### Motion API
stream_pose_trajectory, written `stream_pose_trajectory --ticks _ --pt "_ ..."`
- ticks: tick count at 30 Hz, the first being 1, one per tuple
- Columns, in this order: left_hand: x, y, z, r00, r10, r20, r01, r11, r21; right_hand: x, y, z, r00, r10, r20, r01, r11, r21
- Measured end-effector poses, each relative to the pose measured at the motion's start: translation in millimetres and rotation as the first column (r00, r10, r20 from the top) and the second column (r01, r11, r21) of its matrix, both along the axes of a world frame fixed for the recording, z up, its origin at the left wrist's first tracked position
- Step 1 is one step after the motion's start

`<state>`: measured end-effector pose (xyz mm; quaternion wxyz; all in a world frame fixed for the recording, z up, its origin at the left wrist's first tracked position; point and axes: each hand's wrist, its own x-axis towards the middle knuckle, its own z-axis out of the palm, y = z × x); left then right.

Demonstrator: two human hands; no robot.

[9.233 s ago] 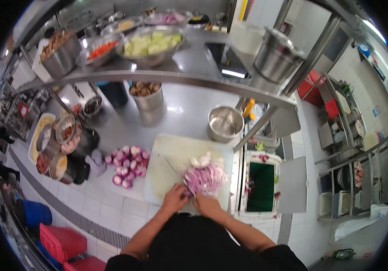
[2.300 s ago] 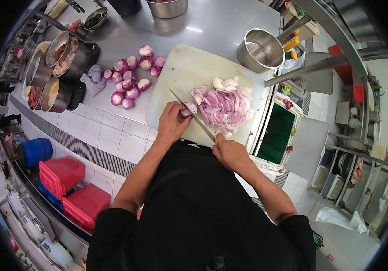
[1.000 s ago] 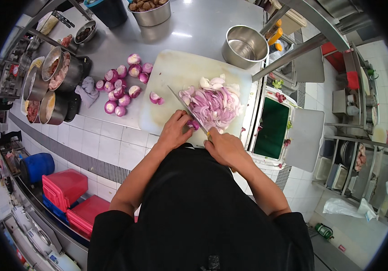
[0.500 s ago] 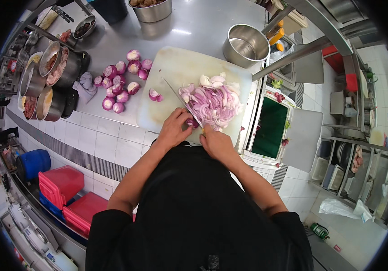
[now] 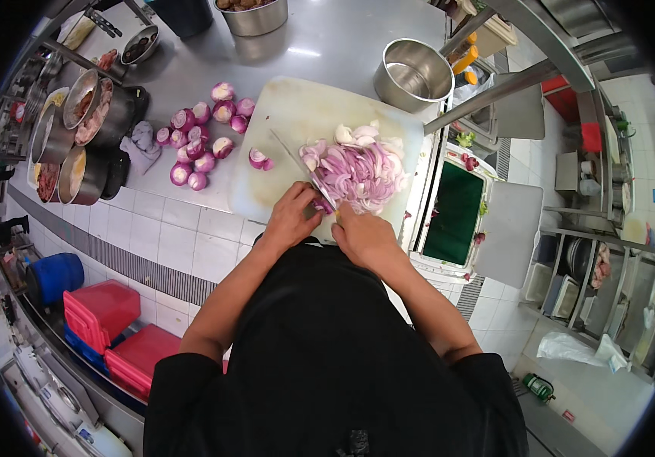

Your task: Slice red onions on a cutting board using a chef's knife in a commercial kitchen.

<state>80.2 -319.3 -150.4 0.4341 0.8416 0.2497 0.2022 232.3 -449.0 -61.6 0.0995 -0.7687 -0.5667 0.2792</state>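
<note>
One long, thin steel knife [image 5: 317, 185] is gripped in the right hand [image 5: 365, 238]; the left hand [image 5: 293, 217] holds a glossy purple onion piece [image 5: 323, 206] at the blade. Just beyond, curved pale-violet onion slices [image 5: 365, 179] make a loose heap on the whitish rectangular board [image 5: 304, 103]. Farther, a round, shiny steel pot [image 5: 416, 76] stands on the metal surface [image 5: 335, 38].

From afar, I count one white rectangular cutting board [image 5: 304, 99], one straight steel-bladed knife [image 5: 294, 158], about fifteen unsliced purple-and-white onions [image 5: 223, 113] heaped together, and one blue plastic barrel [image 5: 56, 278].
</note>
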Motion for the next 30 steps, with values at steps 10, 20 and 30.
stream_pose_trajectory --ticks 10,20,30 --pt "-1 1 -2 0.999 -0.008 0.042 0.007 0.999 0.032 -8 0 -47 0.991 -0.134 -0.010 0.135 0.990 0.032" --pt "3 -3 -7 0.997 0.015 0.074 -0.020 0.998 0.065 -8 -11 -43 0.992 -0.125 -0.005 0.125 0.992 -0.016" --pt "2 -6 -10 0.997 0.040 0.071 -0.047 0.995 0.091 -17 -6 -38 0.986 -0.160 -0.038 0.161 0.987 0.010"
